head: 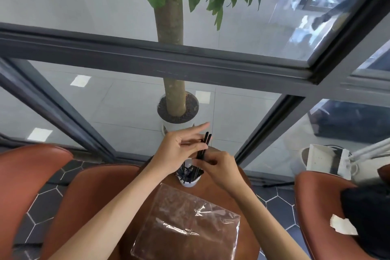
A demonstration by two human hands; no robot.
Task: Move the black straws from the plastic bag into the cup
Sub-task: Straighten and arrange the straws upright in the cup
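A white cup stands at the far side of a small round brown table, with several black straws inside it. Two black straws stick up above the cup, tilted away from me. My left hand pinches them near their upper part, with the index finger stretched out. My right hand grips the same straws lower down, just over the cup's rim. The clear plastic bag lies flat on the table nearer to me; it looks flat and I see no straws in it.
Brown leather chairs stand left, behind the table and right. A black item and a white scrap lie on the right chair. Beyond the glass wall stands a potted tree. White containers sit at far right.
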